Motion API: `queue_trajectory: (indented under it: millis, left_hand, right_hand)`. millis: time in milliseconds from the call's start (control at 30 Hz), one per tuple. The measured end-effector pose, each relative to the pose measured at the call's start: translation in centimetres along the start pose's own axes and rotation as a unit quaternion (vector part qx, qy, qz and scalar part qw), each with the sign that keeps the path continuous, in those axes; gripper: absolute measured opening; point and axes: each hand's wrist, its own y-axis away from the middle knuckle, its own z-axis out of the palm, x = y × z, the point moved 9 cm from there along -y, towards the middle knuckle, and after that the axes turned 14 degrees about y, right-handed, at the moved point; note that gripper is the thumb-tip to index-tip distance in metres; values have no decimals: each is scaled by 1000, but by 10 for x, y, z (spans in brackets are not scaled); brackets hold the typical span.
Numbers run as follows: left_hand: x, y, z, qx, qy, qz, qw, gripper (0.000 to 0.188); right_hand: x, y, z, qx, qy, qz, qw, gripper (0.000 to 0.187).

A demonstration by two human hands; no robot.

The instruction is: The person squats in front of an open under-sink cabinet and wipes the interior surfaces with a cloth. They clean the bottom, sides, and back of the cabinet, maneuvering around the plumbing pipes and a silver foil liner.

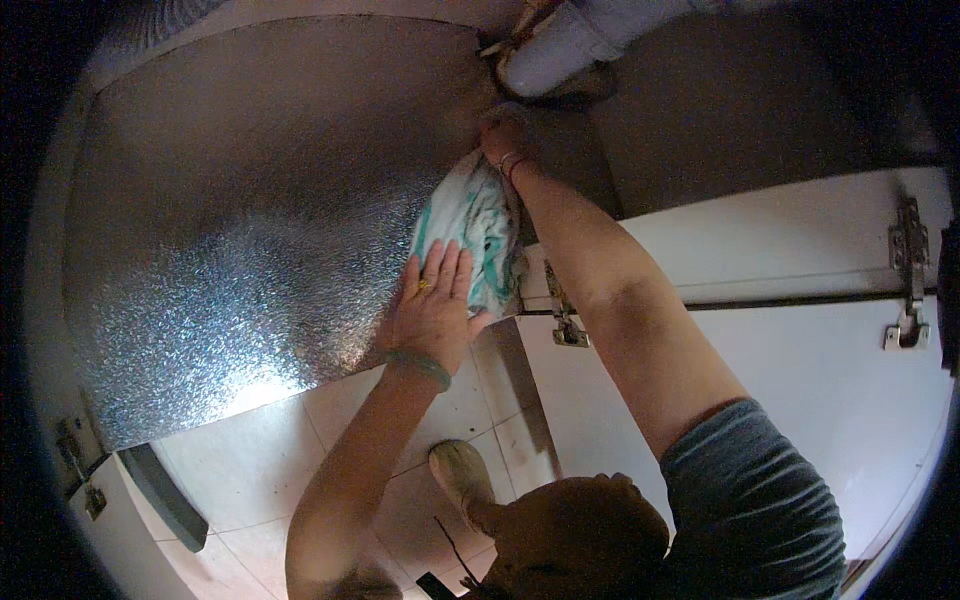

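Silvery cabinet floor [250, 270] fills the frame's left; a white-and-green cloth [465, 205] lies at centre. The left hand [435, 315] rests on it, fingers extended, unclenched; shade hides whether the right hand [505, 140] grasps it. Overreaching could bump the top pipe [565, 50]; dragging could snag cloth on the hinge [568, 322].

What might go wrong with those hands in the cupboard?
The right hand could knock the pale pipe just beyond it. The right arm might scrape on the metal hinge beside it. The cloth could slip under the left hand, whose fingers lie flat on it.
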Motion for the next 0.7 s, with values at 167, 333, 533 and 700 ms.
queue_trajectory:
  millis: [167, 333, 533, 700]
  left_hand:
    - [-7, -39, 20, -46, -1, -8, 999, 75]
    - [-11, -37, 26, -65, -32, -7, 997, 73]
    - [10, 2, 23, -120, -46, 15, 992, 74]
    - [5, 17, 22, -147, -28, 2, 989, 78]
  right_hand:
    - [33, -19, 3, 8, -19, 50, 999, 51]
    - [31, -6, -15, -49, -42, 66, 996, 54]
    - [33, 48, -8, -168, -143, 192, 956, 59]
    - [14, 61, -16, -180, -89, 164, 966, 60]
